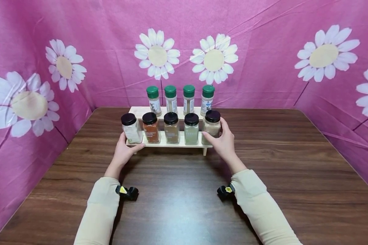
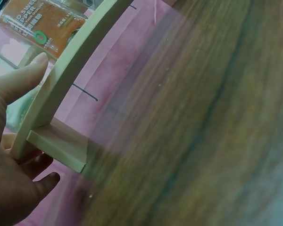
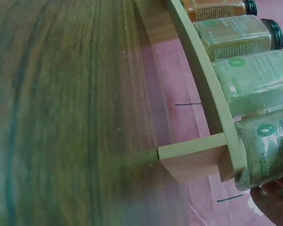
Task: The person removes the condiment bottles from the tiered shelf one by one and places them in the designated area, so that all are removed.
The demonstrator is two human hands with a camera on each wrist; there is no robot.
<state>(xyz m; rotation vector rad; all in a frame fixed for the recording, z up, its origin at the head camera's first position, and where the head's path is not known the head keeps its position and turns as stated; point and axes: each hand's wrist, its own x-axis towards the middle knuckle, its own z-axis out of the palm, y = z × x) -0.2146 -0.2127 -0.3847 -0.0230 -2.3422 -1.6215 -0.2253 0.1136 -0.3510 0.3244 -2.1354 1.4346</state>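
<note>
A two-tier wooden spice rack (image 1: 168, 145) stands at the back of the table, with a front row of black-capped glass spice jars. My left hand (image 1: 122, 151) grips the rack's left end. Its thumb lies over the shelf's front edge and its fingers curl underneath, beside the rack's leg (image 2: 61, 146) in the left wrist view. Just above that hand stands a jar of white powder (image 1: 132, 132). My right hand (image 1: 227, 143) holds the rightmost jar, filled with beige spice (image 1: 212, 127), thumb in front and fingers at its far side. The right wrist view shows this jar's base overhanging the shelf end.
Between the hands stand a red-orange jar (image 1: 151, 131), a brown jar (image 1: 171, 131) and a pale green jar (image 1: 191, 132). Several green-capped shakers (image 1: 170, 100) line the upper tier. A pink daisy-print cloth (image 1: 263, 68) hangs behind the wooden table (image 1: 178, 204).
</note>
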